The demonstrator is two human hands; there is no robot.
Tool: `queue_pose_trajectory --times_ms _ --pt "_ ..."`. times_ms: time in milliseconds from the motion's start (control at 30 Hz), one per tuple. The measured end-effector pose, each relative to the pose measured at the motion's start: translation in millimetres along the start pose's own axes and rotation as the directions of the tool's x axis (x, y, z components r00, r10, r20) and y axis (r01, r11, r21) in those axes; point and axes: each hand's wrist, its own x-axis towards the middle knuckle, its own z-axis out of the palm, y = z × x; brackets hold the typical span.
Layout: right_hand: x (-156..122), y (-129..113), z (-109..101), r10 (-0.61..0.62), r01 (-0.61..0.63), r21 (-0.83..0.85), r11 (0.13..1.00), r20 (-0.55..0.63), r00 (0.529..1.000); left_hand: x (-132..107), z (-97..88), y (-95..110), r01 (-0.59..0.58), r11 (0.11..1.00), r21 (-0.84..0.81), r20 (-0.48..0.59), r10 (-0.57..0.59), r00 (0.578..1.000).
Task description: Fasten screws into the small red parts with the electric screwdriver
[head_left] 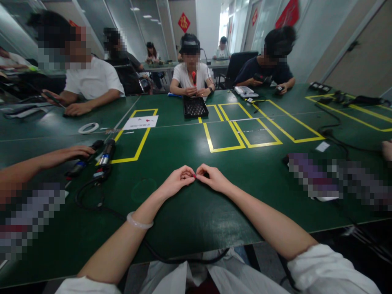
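My left hand (181, 179), with a pale bangle (139, 221) around its wrist, meets my right hand (212, 176) just over the green table, fingertip to fingertip. Both are closed in a pinch on a tiny red piece (194, 176), mostly hidden by the fingers and too small to identify. Beyond the hands, the nearest things are yellow tape outlines (228, 149) on the tabletop.
A white paper (140, 122) with small red bits lies at the back left, near a white roll (88, 128). A neighbour's hand (80, 152) touches dark cylindrical tools (106, 153) with a cable. Across the table, a person works behind a black tray (196, 107).
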Motion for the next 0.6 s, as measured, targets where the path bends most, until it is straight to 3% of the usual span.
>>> queue_pose_trajectory --times_ms 600 --pt "1.0 4.2 2.2 -0.024 0.023 -0.087 0.996 -0.020 1.000 2.4 -0.5 -7.8 -0.054 0.998 -0.016 -0.035 0.054 0.998"
